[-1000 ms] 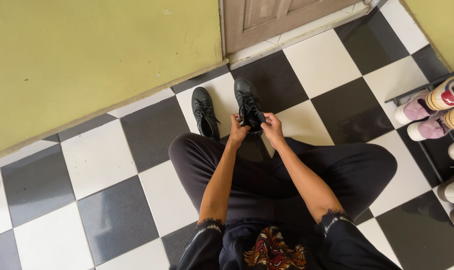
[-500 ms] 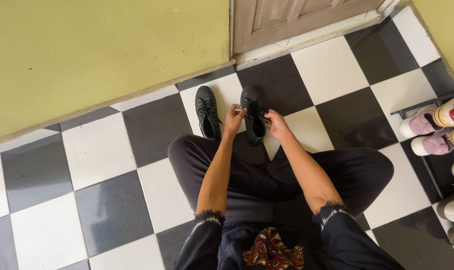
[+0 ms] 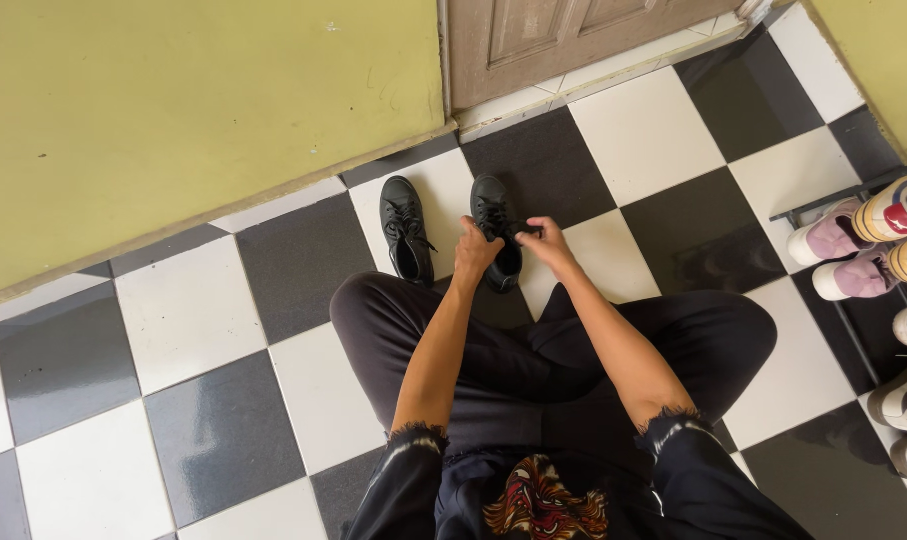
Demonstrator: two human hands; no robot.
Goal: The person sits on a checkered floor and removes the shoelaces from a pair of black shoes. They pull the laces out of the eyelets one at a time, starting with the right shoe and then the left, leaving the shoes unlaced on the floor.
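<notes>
On a black-and-white checkered floor (image 3: 654, 130), a seated person works the laces of a black shoe.

Both hands meet over the right-hand shoe (image 3: 496, 232) just beyond the crossed legs: the left hand (image 3: 477, 252) is curled closed on a lace at the tongue, the right hand (image 3: 542, 240) pinches a lace end beside it. Even tension from both sides would likely seat the lacing well. The second black shoe (image 3: 406, 228) stands just left of the left hand, untouched. A shoe rack (image 3: 879, 240) sits well off to the right.
</notes>
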